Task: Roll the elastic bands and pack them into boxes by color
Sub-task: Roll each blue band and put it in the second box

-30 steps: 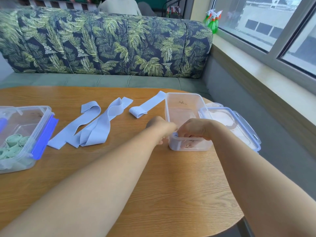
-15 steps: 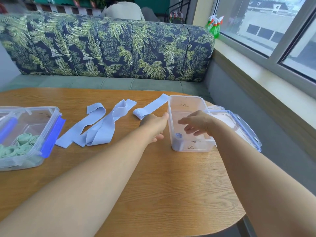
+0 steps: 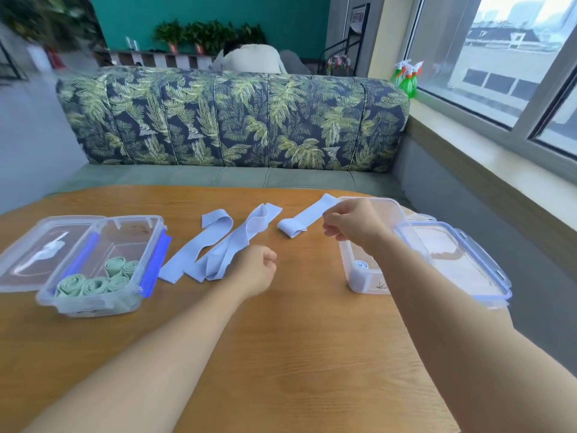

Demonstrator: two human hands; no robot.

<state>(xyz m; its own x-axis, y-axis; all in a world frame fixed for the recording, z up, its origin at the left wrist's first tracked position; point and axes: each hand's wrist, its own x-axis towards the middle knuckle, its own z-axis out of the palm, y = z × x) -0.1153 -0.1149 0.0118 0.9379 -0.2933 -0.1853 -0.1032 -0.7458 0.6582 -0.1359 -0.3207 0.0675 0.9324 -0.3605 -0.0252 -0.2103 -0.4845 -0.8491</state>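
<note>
A rolled band [image 3: 362, 264] sits in the box [image 3: 370, 287] at 6 o'clock of the right hand [image 3: 356, 228], whose curled fingers' grasp I cannot tell; loose bands [image 3: 218, 248] lie at 10 o'clock of the clenched, empty left hand [image 3: 257, 270].

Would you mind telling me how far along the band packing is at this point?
Done: several rolled green bands lie in the left clear plastic box; one rolled blue band sits in the right clear plastic box. In hand: nothing plainly held; the right hand hovers beside a folded blue band, the left hand is curled by two flat blue bands. Left: rolling and packing those three.
</note>
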